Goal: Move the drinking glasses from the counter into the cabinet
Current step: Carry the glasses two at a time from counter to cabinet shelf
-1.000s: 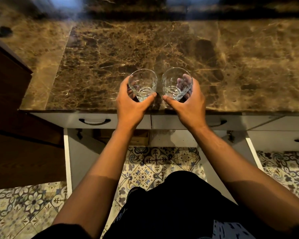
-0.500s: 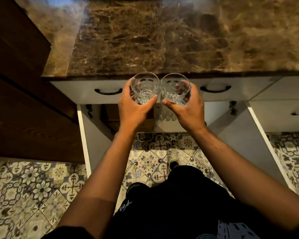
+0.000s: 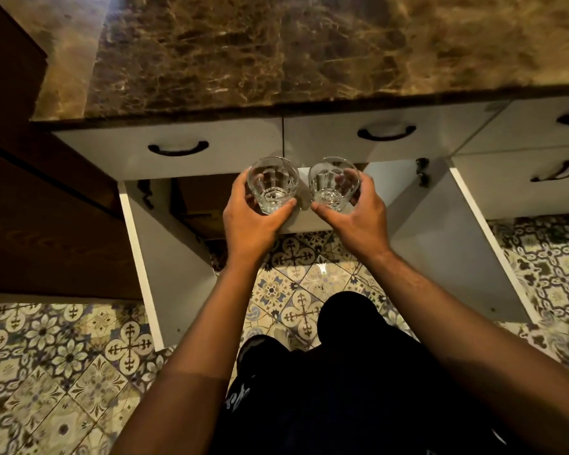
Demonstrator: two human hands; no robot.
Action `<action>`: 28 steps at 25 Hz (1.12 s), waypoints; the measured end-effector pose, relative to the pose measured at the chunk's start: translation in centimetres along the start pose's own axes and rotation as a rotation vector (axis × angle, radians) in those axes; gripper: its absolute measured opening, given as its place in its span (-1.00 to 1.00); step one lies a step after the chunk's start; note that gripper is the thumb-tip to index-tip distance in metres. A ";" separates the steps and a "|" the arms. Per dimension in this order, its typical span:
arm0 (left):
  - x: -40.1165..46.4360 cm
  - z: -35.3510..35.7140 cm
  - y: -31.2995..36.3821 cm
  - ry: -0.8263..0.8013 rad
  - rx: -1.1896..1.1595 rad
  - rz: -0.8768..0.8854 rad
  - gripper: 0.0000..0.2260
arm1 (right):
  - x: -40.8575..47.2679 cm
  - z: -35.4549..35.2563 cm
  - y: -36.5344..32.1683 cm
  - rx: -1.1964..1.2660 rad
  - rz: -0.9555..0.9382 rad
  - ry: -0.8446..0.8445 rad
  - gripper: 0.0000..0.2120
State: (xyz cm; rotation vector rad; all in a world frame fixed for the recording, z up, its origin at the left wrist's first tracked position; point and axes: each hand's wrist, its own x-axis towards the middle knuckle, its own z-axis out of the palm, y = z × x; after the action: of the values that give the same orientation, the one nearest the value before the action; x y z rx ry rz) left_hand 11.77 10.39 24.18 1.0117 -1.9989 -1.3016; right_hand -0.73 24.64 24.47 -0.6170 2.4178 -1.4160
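Below the far brown marble counter stands the white cabinet with both doors open over the patterned tile floor. Near its opening, the left hand curls around the left drinking glass, and the right hand curls around the right drinking glass; both glasses are upright, just beside each other, in the air.

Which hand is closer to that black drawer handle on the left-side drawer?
The left. The left hand, gripping the left glass, sits just below and right of the black drawer handle. The right hand, gripping the right glass, is farther right, under the next drawer.
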 end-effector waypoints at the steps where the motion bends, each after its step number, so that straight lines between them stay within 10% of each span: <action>1: -0.3 0.8 -0.4 -0.014 -0.005 -0.008 -0.26 | 0.3 -0.2 0.9 0.000 0.016 -0.004 -0.23; 28: -0.5 30.4 -37.1 0.087 0.001 -0.117 -0.31 | 10.2 9.5 43.9 0.000 -0.022 -0.153 -0.29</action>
State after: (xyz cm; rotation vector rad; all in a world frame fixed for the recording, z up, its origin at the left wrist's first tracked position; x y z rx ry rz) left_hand -0.30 17.15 -21.70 1.1812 -1.9004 -1.2935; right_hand -15.33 31.38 -18.70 -0.7257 2.2993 -1.3256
